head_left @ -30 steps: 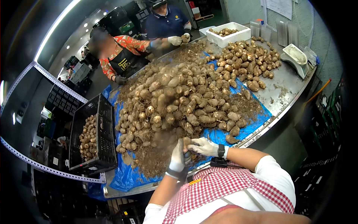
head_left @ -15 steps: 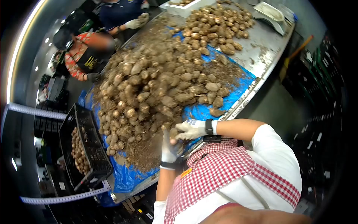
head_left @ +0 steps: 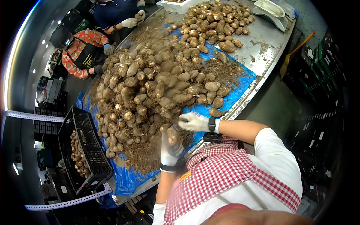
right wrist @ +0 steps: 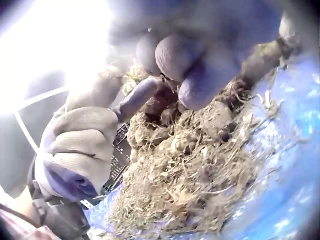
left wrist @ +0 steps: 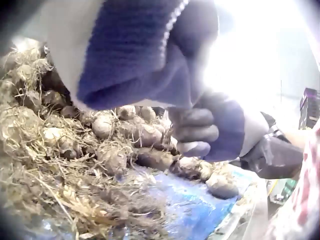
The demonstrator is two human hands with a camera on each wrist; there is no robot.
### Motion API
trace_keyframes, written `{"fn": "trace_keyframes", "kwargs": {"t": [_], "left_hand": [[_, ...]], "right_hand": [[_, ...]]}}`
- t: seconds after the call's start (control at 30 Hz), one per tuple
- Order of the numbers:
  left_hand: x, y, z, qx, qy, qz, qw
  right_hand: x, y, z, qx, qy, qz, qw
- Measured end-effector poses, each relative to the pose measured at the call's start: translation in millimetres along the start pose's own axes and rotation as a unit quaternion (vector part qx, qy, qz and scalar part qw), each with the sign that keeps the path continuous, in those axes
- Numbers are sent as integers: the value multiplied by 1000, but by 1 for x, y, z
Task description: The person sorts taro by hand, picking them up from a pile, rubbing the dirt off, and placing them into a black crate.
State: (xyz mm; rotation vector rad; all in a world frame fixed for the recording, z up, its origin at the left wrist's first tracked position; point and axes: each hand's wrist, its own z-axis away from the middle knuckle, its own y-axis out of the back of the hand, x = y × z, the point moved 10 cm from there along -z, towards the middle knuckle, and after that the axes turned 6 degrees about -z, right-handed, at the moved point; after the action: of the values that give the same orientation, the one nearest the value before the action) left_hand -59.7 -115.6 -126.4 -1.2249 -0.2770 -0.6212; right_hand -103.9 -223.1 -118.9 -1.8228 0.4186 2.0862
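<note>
In the head view, my gloved left hand (head_left: 170,152) grips a brown, rough-skinned tuber (head_left: 173,135) at the near side of a large heap of root-covered tubers (head_left: 146,90). My gloved right hand (head_left: 195,122) is just right of it, apart from the tuber, fingers curled. Curled fingers of the right hand (left wrist: 197,130) also show in the left wrist view, over the heap; nothing is clearly seen in them. The right wrist view shows the left hand (right wrist: 82,150) wrapped round the tuber (right wrist: 97,90), thumb extended.
A blue sheet (head_left: 240,88) lies under the heap on a metal table (head_left: 258,56). Beyond are a second tuber pile (head_left: 213,22), a white box (head_left: 180,6) and a scale (head_left: 272,11). A black crate (head_left: 99,161) holds tubers at left. Two people stand across the table.
The head view has shifted, moving the heap left and up in the picture. My right hand has drawn away from the left hand, which still holds a tuber.
</note>
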Motion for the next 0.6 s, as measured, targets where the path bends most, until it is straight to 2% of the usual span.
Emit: {"fn": "trace_keyframes", "kwargs": {"t": [0.03,0.07,0.1,0.13,0.17,0.2,0.23,0.27,0.33,0.37,0.47,0.57,0.6], "left_hand": [[4,13,9,208,-4,-99,973],[3,11,1,203,-1,-58,977],[0,14,-3,162,1,-28,986],[1,17,-4,122,-2,0,992],[7,9,-4,86,-10,8,996],[10,5,-4,27,-12,42,999],[9,7,0,-11,-16,85,996],[11,5,0,-57,-20,126,990],[7,7,1,-72,2,112,991],[6,17,6,60,14,97,993],[14,10,6,92,-3,40,995],[14,3,5,16,-5,18,1000],[17,18,9,115,-20,-67,991]], "right_hand": [[-7,-1,0,-23,55,-60,996],[-11,-5,3,-52,106,-123,985],[-17,-5,6,-45,136,28,989],[-27,-6,6,-40,171,175,969],[-42,1,6,-21,103,181,978],[-34,6,2,26,213,240,947],[-20,11,-2,37,195,268,943],[-24,9,-4,31,229,274,933],[-34,-1,-7,-23,177,227,957],[-36,-10,-8,-50,164,177,969],[-54,-28,-5,-77,185,115,973],[-54,-35,-4,-81,169,150,971],[-56,-37,-4,-79,167,159,970]]}}
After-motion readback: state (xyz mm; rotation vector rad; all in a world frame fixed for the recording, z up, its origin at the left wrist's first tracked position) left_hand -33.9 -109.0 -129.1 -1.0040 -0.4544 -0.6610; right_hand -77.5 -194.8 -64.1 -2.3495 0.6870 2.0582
